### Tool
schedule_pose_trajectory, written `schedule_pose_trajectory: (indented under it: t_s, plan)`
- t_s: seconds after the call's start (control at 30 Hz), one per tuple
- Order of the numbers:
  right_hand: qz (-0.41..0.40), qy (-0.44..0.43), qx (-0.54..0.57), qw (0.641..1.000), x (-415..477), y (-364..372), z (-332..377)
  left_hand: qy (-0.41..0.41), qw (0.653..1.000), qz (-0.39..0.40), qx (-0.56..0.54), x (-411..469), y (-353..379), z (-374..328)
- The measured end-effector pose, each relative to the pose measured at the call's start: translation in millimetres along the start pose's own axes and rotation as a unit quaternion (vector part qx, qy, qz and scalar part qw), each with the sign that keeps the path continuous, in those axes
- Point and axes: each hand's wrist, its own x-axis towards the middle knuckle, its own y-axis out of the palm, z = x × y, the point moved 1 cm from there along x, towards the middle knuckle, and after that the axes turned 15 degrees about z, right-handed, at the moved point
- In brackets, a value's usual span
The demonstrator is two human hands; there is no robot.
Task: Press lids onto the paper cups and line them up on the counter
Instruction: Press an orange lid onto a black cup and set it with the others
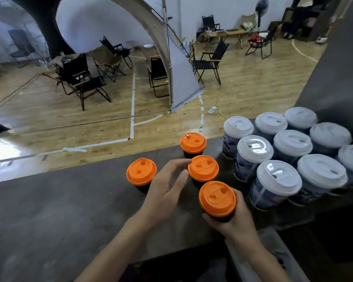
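the right hand (232, 220) curls its fingers round an orange-lidded cup (217, 198) near the tabletop's (49, 210) right side. the left hand (163, 192), fingers spread, hovers just beside the middle orange cup (203, 167). white-lidded cups (279, 178) crowd the far right corner.

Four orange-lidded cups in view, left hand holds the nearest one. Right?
One thing is off: the grip on the nearest dark paper cup with an orange plastic lid is the right hand, not the left. The left hand is open, fingers spread, holding nothing. The head view shows this. The count of four stands.
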Motion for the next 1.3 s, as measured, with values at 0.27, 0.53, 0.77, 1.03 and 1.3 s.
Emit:
schedule_pose_trajectory:
  t_s: [0.27, 0.53, 0.77, 1.03, 1.3]
  plan:
    - [-0.014, 0.016, 0.054, 0.998, -1, -2, 0, -0.004, 0.967, -0.088, 0.239, 5, -52, 27]
    - [-0.048, -0.183, -0.109, 0.976, -10, -17, 80, -0.19, 0.948, -0.007, 0.257, -14, -72, 73]
    - [0.134, -0.232, -0.092, 0.959, 22, 79, 105, -0.185, 0.961, -0.04, 0.203, -71, -73, 74]
    - [0.248, -0.092, -0.027, 0.964, 56, 156, 62, -0.193, 0.978, -0.047, 0.069, -103, -62, 83]
    - [0.234, -0.073, 0.0, 0.969, 57, 153, 53, -0.192, 0.972, -0.13, 0.023, -104, -48, 89]
